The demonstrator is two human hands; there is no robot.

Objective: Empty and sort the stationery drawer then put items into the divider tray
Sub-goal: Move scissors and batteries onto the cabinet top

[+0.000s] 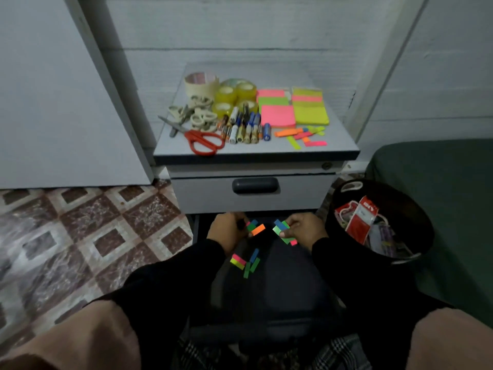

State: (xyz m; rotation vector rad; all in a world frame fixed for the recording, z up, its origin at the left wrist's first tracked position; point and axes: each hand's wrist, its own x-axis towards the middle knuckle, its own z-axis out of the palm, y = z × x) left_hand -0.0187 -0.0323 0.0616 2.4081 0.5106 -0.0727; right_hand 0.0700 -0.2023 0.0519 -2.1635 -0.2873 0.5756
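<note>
Below the grey cabinet's shut drawer point(254, 194), both my hands hold small coloured sticky flags. My left hand point(228, 231) pinches an orange, green and blue bunch point(256, 228). My right hand point(306, 231) pinches a green, blue and pink bunch point(282, 232). More loose flags point(246, 261) lie on the dark surface under my hands. On the cabinet top point(336, 145) lie sorted groups: tape rolls point(232, 93), scissors point(202, 141), batteries point(245, 128), sticky note pads point(290, 108) and flags point(304, 134).
A black bin point(354, 249) with packaging and scraps stands to the right of my hands, next to a dark green seat point(440, 188). Patterned tile floor point(80, 231) spreads to the left. My knees fill the bottom of the view.
</note>
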